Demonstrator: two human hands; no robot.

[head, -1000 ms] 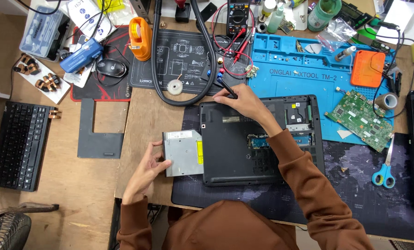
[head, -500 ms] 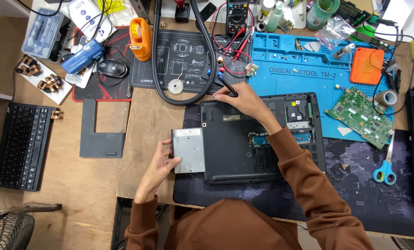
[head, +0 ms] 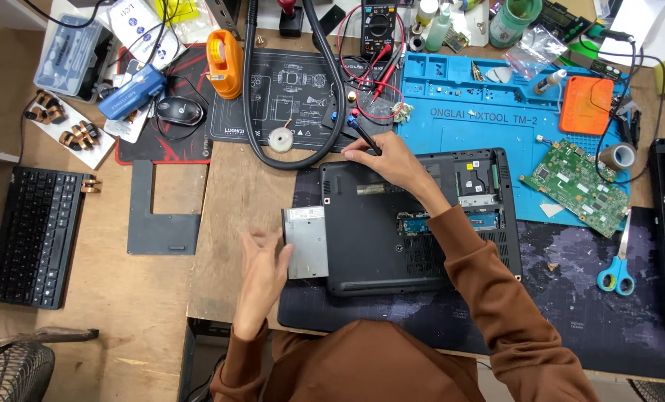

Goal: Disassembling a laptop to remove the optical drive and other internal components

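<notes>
A black laptop (head: 392,246) lies upside down on a dark mat, with part of its bottom cover off. A silver optical drive (head: 306,242) sticks out of the laptop's left side. My left hand (head: 261,272) rests against the drive's left edge with its fingers spread and the thumb on the drive. My right hand (head: 384,158) sits on the laptop's far left corner. It grips a thin black screwdriver (head: 363,136) that points away from me.
A blue repair mat (head: 496,119) lies behind the laptop, with a green circuit board (head: 574,182) and an orange tray (head: 587,104) on it. Scissors (head: 619,264) lie at the right. A keyboard (head: 34,234), a grey bracket (head: 157,216), a mouse (head: 180,110) and a black hose (head: 250,112) are on the left.
The optical drive has slid a little to the right, further into the laptop's side. My left hand has followed it and spread its fingers. My right hand has stayed on the corner.
</notes>
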